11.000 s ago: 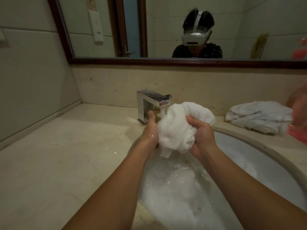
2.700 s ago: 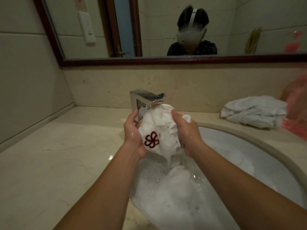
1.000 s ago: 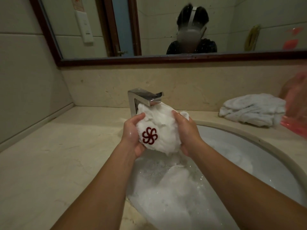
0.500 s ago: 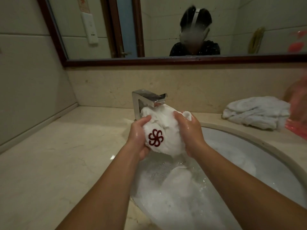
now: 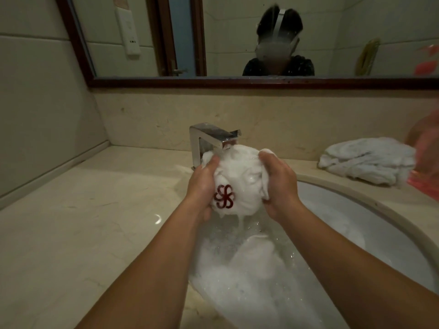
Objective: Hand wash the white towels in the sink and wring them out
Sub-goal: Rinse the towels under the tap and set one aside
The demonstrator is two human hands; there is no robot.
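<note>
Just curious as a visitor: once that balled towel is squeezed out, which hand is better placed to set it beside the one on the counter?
Probably the right hand: both it and the left hand grip the balled towel, but the counter towel lies on its side.

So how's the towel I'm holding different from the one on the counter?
The held towel is squeezed into a ball between the left hand and right hand under the faucet; the counter towel lies in a loose heap, untouched. The held towel drips into the sink; the counter towel sits outside it. A red logo shows on the held towel, none on the counter towel. Both are white.
</note>
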